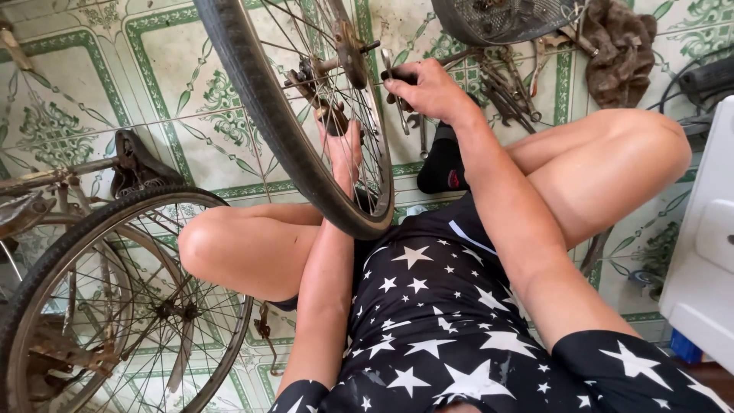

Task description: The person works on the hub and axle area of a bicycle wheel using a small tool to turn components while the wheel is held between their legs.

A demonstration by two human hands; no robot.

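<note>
Between the raised knees, a loose bicycle wheel (306,115) stands off its frame. Left hand (344,149) reaches through the spokes, fingers steadying it near the hub (340,61); right hand (424,88) grips a dark-handled tool (399,77) at the axle, work apparently unfinished.

Tiled floor (69,84), scattered wrenches (508,92), perhaps

Black star-printed white-on-black shirt (428,306), green-and-cream patterned floor tiles (69,84), black tyre (260,99), brown rag (623,50), black sock (442,164)
</note>
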